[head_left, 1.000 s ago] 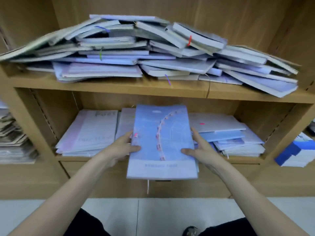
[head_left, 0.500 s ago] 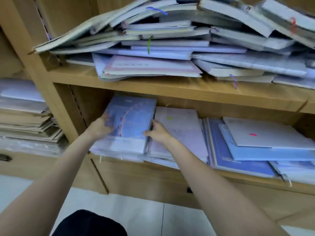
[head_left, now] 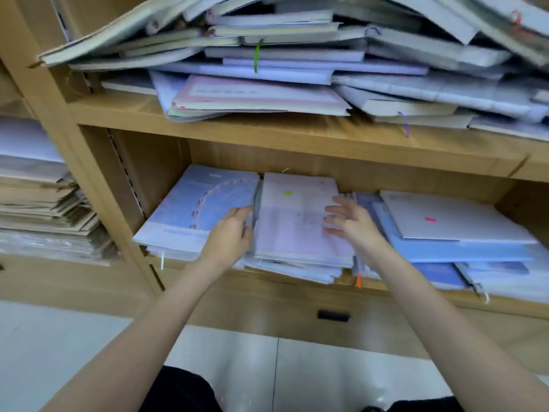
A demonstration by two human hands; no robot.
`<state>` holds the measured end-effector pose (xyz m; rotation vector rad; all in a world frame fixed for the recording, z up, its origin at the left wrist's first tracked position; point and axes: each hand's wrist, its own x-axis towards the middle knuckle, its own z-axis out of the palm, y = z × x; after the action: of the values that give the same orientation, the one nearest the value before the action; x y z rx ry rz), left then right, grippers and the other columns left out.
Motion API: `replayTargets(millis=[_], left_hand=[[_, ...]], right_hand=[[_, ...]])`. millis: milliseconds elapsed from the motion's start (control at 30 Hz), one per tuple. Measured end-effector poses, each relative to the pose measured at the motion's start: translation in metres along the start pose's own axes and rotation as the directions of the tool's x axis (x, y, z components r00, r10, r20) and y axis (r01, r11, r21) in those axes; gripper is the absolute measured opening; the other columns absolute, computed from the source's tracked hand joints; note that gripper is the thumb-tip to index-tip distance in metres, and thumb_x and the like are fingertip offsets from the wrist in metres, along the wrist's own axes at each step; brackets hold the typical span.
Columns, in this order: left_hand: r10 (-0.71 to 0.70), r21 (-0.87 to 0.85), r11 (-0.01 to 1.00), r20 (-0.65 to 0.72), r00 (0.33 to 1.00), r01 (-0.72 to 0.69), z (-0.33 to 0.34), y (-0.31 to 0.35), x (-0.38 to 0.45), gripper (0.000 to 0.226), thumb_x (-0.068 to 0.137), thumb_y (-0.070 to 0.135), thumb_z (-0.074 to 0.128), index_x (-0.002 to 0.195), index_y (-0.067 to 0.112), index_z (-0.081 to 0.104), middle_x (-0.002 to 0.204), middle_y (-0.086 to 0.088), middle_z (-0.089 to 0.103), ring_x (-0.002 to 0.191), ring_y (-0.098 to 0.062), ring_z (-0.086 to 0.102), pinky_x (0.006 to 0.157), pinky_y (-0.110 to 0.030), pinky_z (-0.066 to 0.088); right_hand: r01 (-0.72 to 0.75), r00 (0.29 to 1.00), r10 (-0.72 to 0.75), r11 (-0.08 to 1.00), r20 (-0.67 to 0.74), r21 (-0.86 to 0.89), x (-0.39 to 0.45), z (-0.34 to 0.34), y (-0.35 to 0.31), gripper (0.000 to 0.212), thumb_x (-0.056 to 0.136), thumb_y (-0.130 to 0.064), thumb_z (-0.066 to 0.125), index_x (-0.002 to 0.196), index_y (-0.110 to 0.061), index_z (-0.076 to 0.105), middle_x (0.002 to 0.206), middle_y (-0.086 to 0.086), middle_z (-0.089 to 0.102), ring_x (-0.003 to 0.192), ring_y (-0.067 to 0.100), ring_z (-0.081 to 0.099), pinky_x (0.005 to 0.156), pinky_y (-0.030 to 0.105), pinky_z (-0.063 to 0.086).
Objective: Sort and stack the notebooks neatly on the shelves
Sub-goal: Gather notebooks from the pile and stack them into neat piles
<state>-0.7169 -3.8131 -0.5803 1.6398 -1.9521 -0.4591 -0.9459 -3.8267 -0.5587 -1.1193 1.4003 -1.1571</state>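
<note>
A light-blue notebook [head_left: 202, 203] with an arc pattern lies on top of the leftmost stack on the lower shelf [head_left: 386, 292]. Beside it lies a lilac notebook [head_left: 294, 221] on the middle stack. My left hand [head_left: 231, 236] sits at the gap between these two stacks, fingers bent against the lilac stack's left edge and holding nothing. My right hand [head_left: 347, 224] hovers at that stack's right edge with fingers spread. A disorderly heap of notebooks [head_left: 297, 69] covers the upper shelf [head_left: 267, 129].
To the right on the lower shelf lie skewed blue and white notebooks [head_left: 445, 233]. The neighbouring bay on the left holds a pile of brown papers [head_left: 44, 209]. Below the shelf is a drawer with a dark handle [head_left: 332, 316], then pale floor tiles.
Both hands carried the blue notebook to the left stack, set it down and let go. They have since shifted right to the lilac stack's two sides.
</note>
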Motion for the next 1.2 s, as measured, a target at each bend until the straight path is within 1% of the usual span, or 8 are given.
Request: replayTargets(millis=[267, 400, 467, 633, 733, 933, 1067, 1200], left_hand=[[0.151, 0.064, 0.983, 0.239, 0.959, -0.171, 0.100, 0.125, 0.007, 0.054, 0.090, 0.014, 0.045, 0.142, 0.026, 0.036, 0.145, -0.003, 0.037, 0.129, -0.030, 0.036, 0.104, -0.037, 0.030], [0.043, 0.351, 0.916, 0.390, 0.920, -0.192, 0.119, 0.145, 0.008, 0.056, 0.093, 0.033, 0.046, 0.144, 0.034, 0.025, 0.150, -0.006, 0.023, 0.133, -0.038, 0.020, 0.106, -0.049, 0.023], [0.043, 0.435, 0.872, 0.385, 0.922, -0.222, 0.122, 0.147, 0.006, 0.057, 0.092, 0.039, 0.046, 0.145, 0.035, 0.023, 0.151, -0.005, 0.021, 0.133, -0.039, 0.018, 0.105, -0.049, 0.023], [0.054, 0.493, 0.833, 0.377, 0.925, -0.250, 0.125, 0.142, 0.003, 0.055, 0.091, 0.048, 0.046, 0.142, 0.032, 0.032, 0.155, -0.002, 0.013, 0.135, -0.039, 0.013, 0.107, -0.049, 0.021], [0.040, 0.512, 0.813, 0.424, 0.905, -0.276, 0.126, 0.142, 0.001, 0.063, 0.089, 0.055, 0.045, 0.144, 0.033, 0.025, 0.156, -0.005, 0.007, 0.137, -0.043, 0.008, 0.110, -0.054, 0.016], [0.076, 0.193, 0.969, 0.360, 0.930, -0.154, 0.119, 0.155, 0.007, 0.103, 0.076, 0.064, 0.059, 0.148, 0.032, -0.008, 0.148, -0.008, 0.024, 0.135, -0.034, 0.023, 0.109, -0.049, 0.022], [0.171, 0.322, 0.885, 0.447, 0.878, -0.336, 0.129, 0.156, -0.008, 0.083, 0.084, 0.059, 0.053, 0.148, 0.029, 0.009, 0.155, -0.002, 0.011, 0.143, -0.030, 0.005, 0.115, -0.047, 0.009], [0.200, 0.385, 0.823, 0.493, 0.847, -0.418, 0.138, 0.161, -0.012, 0.063, 0.091, 0.050, 0.047, 0.145, 0.025, 0.026, 0.154, -0.002, 0.015, 0.143, -0.028, 0.002, 0.114, -0.046, 0.002]], right_hand=[[-0.018, 0.959, -0.135, 0.848, -0.249, -0.529, -0.034, -0.158, 0.033, 0.046, 0.087, 0.005, 0.054, 0.131, -0.003, 0.045, 0.122, 0.017, 0.052, 0.098, 0.029, 0.054, 0.088, 0.040, 0.046], [0.052, 0.989, -0.143, 0.066, 0.042, -0.996, -0.033, -0.203, 0.058, 0.072, 0.087, -0.015, 0.058, 0.148, -0.015, 0.019, 0.153, 0.011, 0.014, 0.141, 0.031, 0.014, 0.112, 0.041, 0.018], [0.065, 0.990, -0.121, -0.084, 0.075, -0.994, -0.024, -0.214, 0.062, 0.074, 0.090, -0.020, 0.055, 0.149, -0.015, 0.011, 0.156, 0.007, 0.005, 0.145, 0.025, 0.004, 0.115, 0.043, 0.008], [0.124, 0.979, -0.131, -0.243, 0.159, -0.962, 0.004, -0.218, 0.058, 0.081, 0.081, -0.026, 0.065, 0.144, 0.003, 0.022, 0.151, 0.019, 0.024, 0.140, 0.029, 0.025, 0.115, 0.040, 0.016], [0.195, 0.948, -0.202, -0.249, 0.248, -0.949, 0.016, -0.216, 0.063, 0.071, 0.035, -0.002, 0.086, 0.101, 0.013, 0.063, 0.098, 0.029, 0.066, 0.086, 0.038, 0.068, 0.072, 0.040, 0.056], [0.340, 0.801, -0.482, -0.122, 0.355, -0.932, -0.019, -0.194, 0.037, 0.024, 0.058, 0.003, 0.060, 0.080, -0.003, 0.066, 0.072, 0.011, 0.067, 0.060, 0.028, 0.066, 0.043, 0.026, 0.045], [0.474, 0.739, -0.446, -0.189, 0.505, -0.860, -0.053, -0.177, 0.078, 0.041, 0.049, -0.016, 0.074, 0.088, -0.006, 0.072, 0.089, 0.009, 0.072, 0.075, 0.022, 0.070, 0.061, 0.027, 0.056], [0.219, 0.896, -0.336, -0.233, 0.290, -0.947, -0.064, -0.213, 0.091, 0.078, 0.035, -0.010, 0.088, 0.109, 0.005, 0.066, 0.112, 0.021, 0.065, 0.100, 0.033, 0.066, 0.084, 0.048, 0.052]])
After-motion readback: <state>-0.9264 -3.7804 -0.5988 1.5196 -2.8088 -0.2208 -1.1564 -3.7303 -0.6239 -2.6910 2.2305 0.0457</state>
